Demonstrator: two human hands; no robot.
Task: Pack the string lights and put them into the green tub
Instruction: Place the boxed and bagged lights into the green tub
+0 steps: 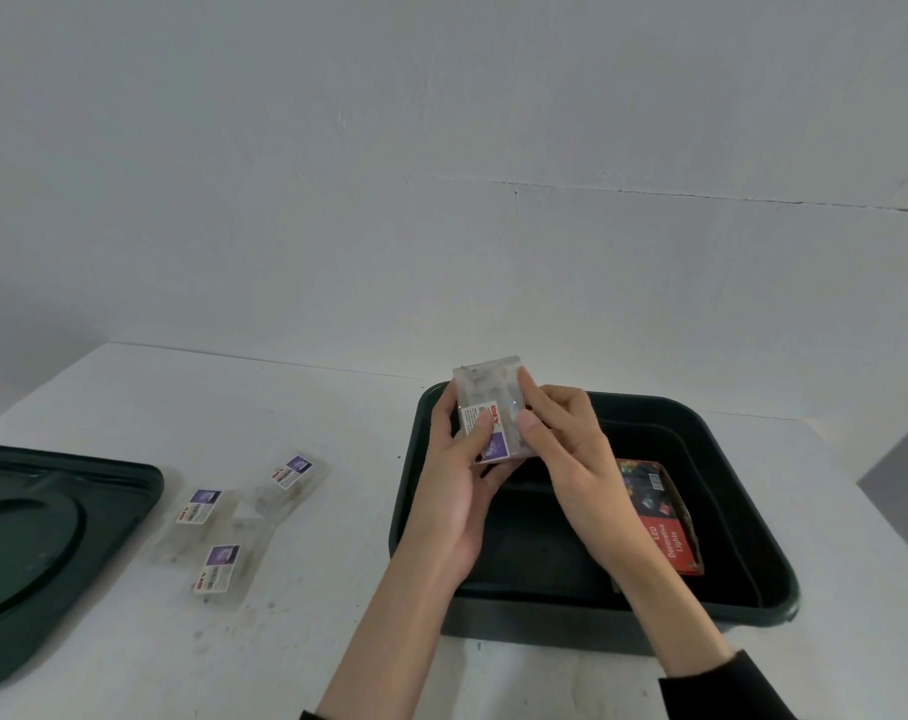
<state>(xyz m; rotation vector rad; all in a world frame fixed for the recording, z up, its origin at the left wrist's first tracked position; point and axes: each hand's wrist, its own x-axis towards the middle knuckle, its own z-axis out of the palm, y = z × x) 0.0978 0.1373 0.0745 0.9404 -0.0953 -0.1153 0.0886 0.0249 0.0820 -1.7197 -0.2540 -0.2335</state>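
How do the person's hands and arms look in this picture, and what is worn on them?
The left hand and the right hand are bare: no gloves, rings or watch show. Both forearms are uncovered as well. The right sleeve is black and ends well up the forearm. Of the left sleeve only a small dark edge shows at the bottom of the picture.

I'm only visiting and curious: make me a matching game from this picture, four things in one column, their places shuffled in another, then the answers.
Things:
1. held clear pack
2. red box
3. dark lid
4. three clear packs

Places:
A. flat on the table, far left
B. inside the green tub, right side
C. on the table between lid and tub
D. gripped by left hand and right hand

Pairs: 1-D, 2-B, 3-A, 4-C
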